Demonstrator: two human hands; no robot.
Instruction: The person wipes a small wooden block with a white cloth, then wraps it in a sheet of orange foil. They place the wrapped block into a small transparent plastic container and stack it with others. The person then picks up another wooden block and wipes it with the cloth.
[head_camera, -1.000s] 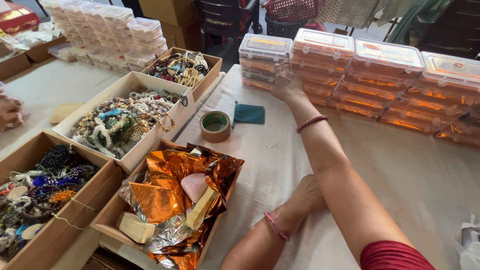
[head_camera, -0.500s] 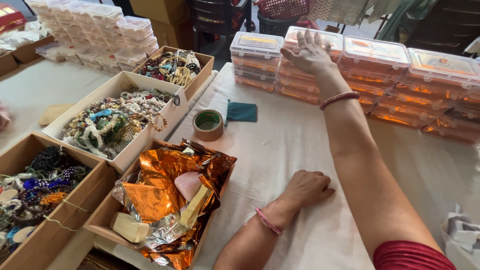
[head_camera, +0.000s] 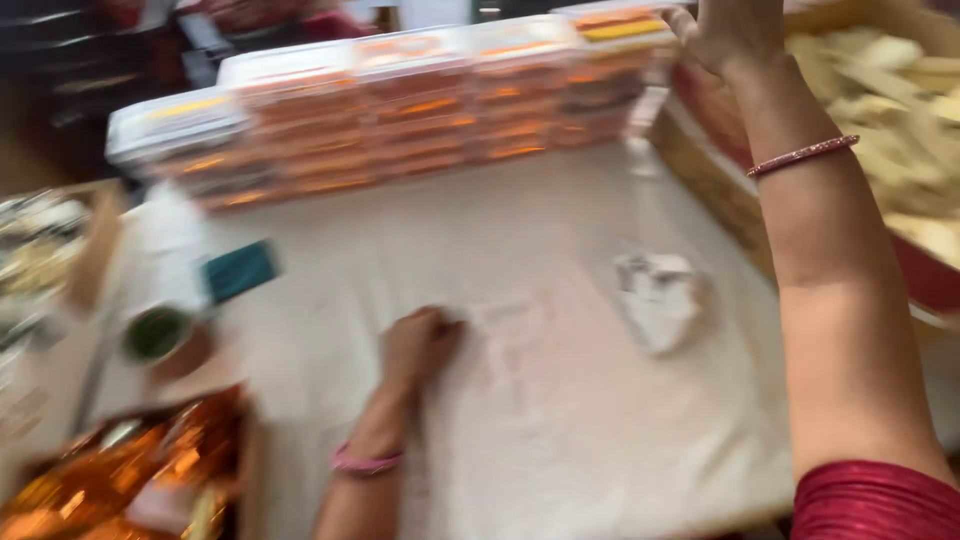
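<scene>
Everything here is smeared by motion, so edges and small details are hard to read. The white-clothed desk (head_camera: 520, 420) fills most of my view, bare in the middle. Along its far side runs a long row of stacked clear plastic boxes (head_camera: 400, 110) with orange contents; their lids and any labels blur into streaks of orange and white. At the right edge sits a big open box (head_camera: 905, 150) of pale, stick-like pieces, cut off by the frame, its front wall dark red and brown. My right hand (head_camera: 730, 30) is raised at the top of the view, near the right end of the stacked row; its fingers run out of the frame, so I cannot tell whether they are spread or closed, or whether they touch anything. My left hand (head_camera: 420, 345) rests on the cloth, fingers curled loosely under, holding nothing. Near it to the right lies a crumpled white paper (head_camera: 660, 295). At lower left a box with orange foil (head_camera: 120, 480) shows only partly. Above that sit a tape roll (head_camera: 160, 335) with a green core, and just beyond it a small teal pouch (head_camera: 240, 270).
</scene>
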